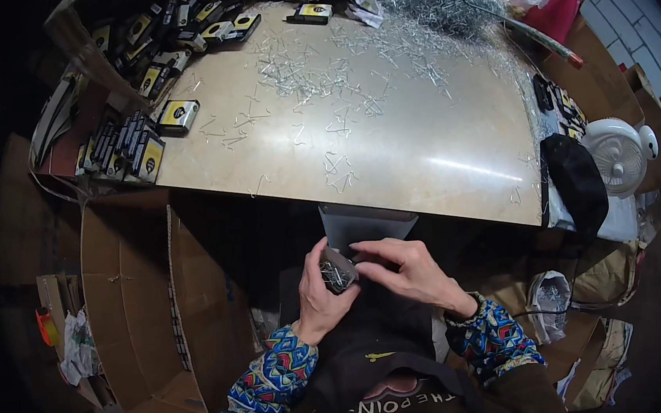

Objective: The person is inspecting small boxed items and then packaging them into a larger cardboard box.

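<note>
L hand (323, 300) grips small grey open cardboard box (343, 260) w/ silvery bent wires (334, 276), R hand (413, 271) just right, fingers parted!

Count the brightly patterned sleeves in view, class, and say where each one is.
2: the left sleeve covers the wrist below the left hand, which holds a small open box; the right sleeve sits below the right hand.
</note>
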`<state>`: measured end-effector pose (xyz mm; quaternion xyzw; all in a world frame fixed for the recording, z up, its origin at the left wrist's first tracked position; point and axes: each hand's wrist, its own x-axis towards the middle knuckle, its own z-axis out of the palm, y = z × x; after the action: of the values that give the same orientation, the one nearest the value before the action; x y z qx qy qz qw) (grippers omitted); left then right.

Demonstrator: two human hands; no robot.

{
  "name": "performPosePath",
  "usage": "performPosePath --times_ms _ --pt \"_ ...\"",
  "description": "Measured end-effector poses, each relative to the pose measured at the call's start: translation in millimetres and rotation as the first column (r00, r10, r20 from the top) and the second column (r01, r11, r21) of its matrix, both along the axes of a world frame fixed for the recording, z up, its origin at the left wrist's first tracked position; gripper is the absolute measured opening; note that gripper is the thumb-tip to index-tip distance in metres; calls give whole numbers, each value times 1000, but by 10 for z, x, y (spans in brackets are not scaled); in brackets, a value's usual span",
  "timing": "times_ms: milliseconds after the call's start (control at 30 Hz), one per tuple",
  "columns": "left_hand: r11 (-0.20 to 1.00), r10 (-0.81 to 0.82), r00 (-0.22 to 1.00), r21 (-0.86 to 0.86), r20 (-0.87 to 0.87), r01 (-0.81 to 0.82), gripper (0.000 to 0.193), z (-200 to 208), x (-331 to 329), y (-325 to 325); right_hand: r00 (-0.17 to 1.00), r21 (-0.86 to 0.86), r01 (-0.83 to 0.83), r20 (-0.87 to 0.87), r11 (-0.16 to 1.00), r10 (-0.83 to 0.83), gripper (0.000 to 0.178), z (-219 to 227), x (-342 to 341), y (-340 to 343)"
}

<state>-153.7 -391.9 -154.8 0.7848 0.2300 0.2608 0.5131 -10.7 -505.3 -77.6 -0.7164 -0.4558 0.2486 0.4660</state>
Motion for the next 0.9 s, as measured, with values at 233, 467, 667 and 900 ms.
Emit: performPosePath --times_ms 233,467,667,900 --pt "999 36 999 -17 24 -35 71 102 135 58 969 122 126 198 985 -148 12 -8 -57 156" --pt "996 1 1000 -93 2 0 64 272 177 160 980 -9 153 -128 988 -153 15 69 6 205" --pt "993 -119 993 12 0 119 83 332 233 196 991 -27 119 70 993 -117 16 7 124 202" --pt "970 -85 996 229 2 82 101 357 277 132 969 -49 234 86 971 -230 13 113 360 182"
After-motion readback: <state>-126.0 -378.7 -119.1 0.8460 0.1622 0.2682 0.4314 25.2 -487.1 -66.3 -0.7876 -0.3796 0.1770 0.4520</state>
